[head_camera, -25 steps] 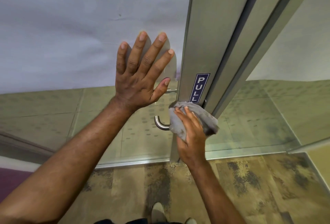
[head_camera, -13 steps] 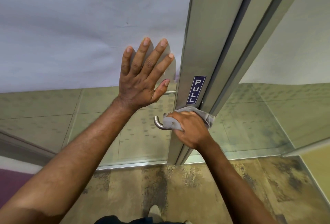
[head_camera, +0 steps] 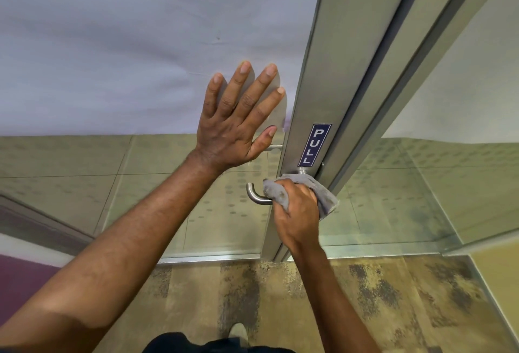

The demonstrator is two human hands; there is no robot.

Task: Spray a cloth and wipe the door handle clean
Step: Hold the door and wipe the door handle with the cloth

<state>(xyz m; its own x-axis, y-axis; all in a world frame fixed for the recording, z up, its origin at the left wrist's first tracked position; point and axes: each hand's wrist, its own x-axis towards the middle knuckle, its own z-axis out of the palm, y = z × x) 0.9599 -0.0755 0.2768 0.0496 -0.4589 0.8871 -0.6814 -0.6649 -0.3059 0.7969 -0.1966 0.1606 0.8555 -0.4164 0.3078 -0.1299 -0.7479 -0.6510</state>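
Observation:
A curved steel door handle sticks out to the left from the metal door frame, just below a blue PULL sticker. My right hand is closed around a grey cloth, wrapped over the inner part of the handle; only the handle's bent left end shows. My left hand lies flat with fingers spread on the frosted glass door panel, left of the frame.
A second glass panel stands to the right of the frame. Patterned carpet covers the floor below, and the tip of my shoe shows at the bottom centre. A purple surface lies at the lower left.
My right hand went from pressing the cloth at the frame to gripping the handle through it, then slid slightly along it. My left hand stayed flat on the glass.

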